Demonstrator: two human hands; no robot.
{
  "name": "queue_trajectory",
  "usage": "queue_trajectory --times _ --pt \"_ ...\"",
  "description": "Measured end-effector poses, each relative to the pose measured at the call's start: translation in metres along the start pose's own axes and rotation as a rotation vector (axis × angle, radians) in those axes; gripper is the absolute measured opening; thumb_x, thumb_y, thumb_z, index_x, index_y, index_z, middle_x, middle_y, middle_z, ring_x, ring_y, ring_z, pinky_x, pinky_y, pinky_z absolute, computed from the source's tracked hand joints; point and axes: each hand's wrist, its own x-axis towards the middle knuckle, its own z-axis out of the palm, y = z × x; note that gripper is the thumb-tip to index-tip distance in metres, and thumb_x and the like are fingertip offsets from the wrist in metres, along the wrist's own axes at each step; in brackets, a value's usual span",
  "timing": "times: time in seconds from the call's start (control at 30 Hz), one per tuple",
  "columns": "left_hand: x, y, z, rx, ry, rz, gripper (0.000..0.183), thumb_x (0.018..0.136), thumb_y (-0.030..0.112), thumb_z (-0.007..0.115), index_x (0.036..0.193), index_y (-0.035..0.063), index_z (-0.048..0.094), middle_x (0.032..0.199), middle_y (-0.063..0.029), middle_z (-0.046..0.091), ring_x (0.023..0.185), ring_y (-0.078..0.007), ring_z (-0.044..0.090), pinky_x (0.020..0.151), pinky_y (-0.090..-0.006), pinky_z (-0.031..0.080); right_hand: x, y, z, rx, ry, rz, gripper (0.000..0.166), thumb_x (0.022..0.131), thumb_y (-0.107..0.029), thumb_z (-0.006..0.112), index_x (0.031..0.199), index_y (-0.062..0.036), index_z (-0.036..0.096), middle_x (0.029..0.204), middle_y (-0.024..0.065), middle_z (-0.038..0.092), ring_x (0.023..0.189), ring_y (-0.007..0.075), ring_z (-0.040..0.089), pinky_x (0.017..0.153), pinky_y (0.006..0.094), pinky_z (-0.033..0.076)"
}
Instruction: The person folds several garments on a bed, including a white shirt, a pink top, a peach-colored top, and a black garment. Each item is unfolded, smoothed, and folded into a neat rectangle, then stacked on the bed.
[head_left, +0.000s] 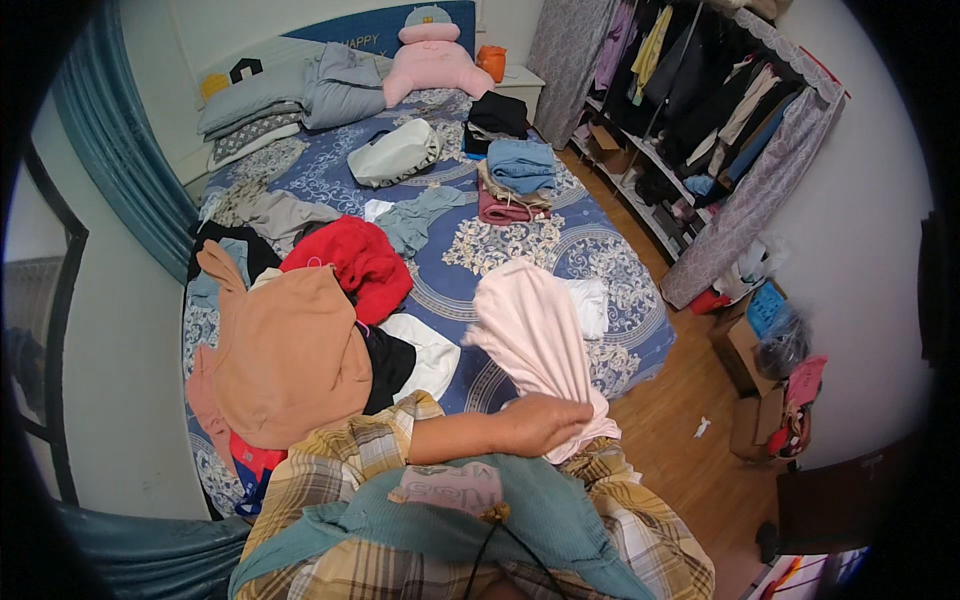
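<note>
My left hand (546, 424) reaches across my front and is closed on the lower part of a light pink garment (529, 319). The soft cloth extends forward from the fist over the bed and hangs in long folds. My right hand is out of sight; its plaid sleeve ends beside the pink cloth, and whether the hand is inside it cannot be told. A folded white cloth (589, 306) lies partly behind the garment. To the left, a peach-orange top (292, 360) lies on a heap with a red fluffy garment (360, 262), black cloth (388, 364) and white cloth (426, 352).
On the patterned bed (442, 285) are folded jeans (521, 166) on a stack, black folded clothes (498, 114), a white bag (395, 154) and a grey-green garment (420, 220). A clothes rack (652, 142) and cardboard boxes (739, 345) stand at the right.
</note>
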Motion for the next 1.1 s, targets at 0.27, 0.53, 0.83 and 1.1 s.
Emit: queue_trajectory --times 0.27,0.53,0.83,1.1 --pt "-0.001 -0.004 -0.018 -0.065 -0.218 -0.178 0.027 0.086 0.025 0.062 0.100 0.0067 0.049 0.081 -0.0139 0.059 0.075 -0.0324 0.060 0.063 -0.0400 0.045 0.003 0.018 0.001 0.003 0.034 0.069 0.043 0.083 -0.016 0.062 0.123 -0.0017 0.054 0.119 0.0121 0.059 0.106 0.0222 0.058 0.090 0.0344 0.047" --pt "-0.044 -0.071 -0.100 0.111 -0.080 -0.431 0.023 0.083 0.018 0.062 0.103 0.0062 0.060 0.095 -0.0150 0.063 0.086 -0.0280 0.063 0.075 -0.0381 0.048 -0.096 0.055 -0.061 -0.144 -0.192 0.493 0.047 0.082 -0.020 0.063 0.124 -0.0021 0.054 0.118 0.0119 0.059 0.106 0.0236 0.059 0.091 0.0364 0.047" --pt "-0.106 -0.095 -0.244 -0.791 1.071 -0.379 0.032 0.089 0.007 0.055 0.120 0.0036 0.052 0.104 -0.0105 0.060 0.089 -0.0218 0.063 0.083 -0.0387 0.053 -0.253 -0.037 -0.231 0.199 0.734 0.448 0.018 0.086 -0.013 0.060 0.099 -0.0005 0.061 0.097 0.0120 0.066 0.085 0.0200 0.065 0.074 0.0355 0.055" --pt "-0.038 -0.012 -0.205 -1.168 0.683 0.008 0.057 0.083 -0.002 0.056 0.137 0.0055 0.037 0.122 -0.0163 0.055 0.112 -0.0278 0.055 0.101 -0.0427 0.041 -0.325 0.002 -0.298 -1.176 0.956 0.692 0.047 0.082 -0.020 0.063 0.122 0.0032 0.054 0.096 0.0122 0.064 0.082 0.0219 0.061 0.070 0.0346 0.050"
